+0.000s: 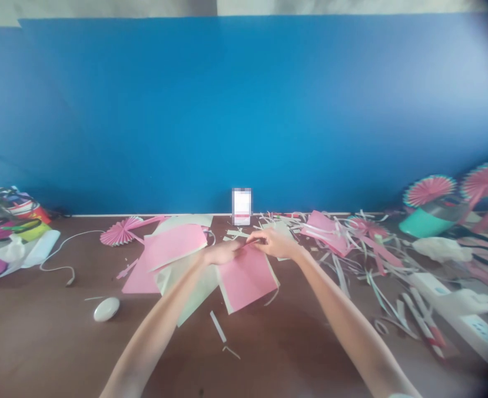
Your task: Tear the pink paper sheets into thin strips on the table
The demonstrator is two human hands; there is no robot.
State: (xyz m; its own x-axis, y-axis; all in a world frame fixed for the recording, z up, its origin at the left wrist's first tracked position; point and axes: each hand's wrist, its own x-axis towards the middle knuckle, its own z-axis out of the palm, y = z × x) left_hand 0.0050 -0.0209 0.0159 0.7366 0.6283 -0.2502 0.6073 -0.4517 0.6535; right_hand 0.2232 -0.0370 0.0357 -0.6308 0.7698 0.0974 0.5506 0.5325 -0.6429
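Observation:
In front of me a sheet of pink paper [250,279] with pale edges lies at an angle on the brown table. At its upper left corner my left hand [224,252] is closed on the edge, its fingertips partly hidden. My right hand [269,242] pinches the upper edge between thumb and fingers, close to the left fingertips. Left of the sheet, more pink paper [173,243] overlaps pale green paper [194,298], partly under my left wrist. A narrow white paper strip [218,326] lies below.
A blue panel [244,110] rises behind the table. Paper offcuts [352,265], pink folded fans [122,232] and a white mouse [107,309] lie around. At right are a green container [424,220], a white power strip [455,309] and scissors or a cutter [426,326], blurred.

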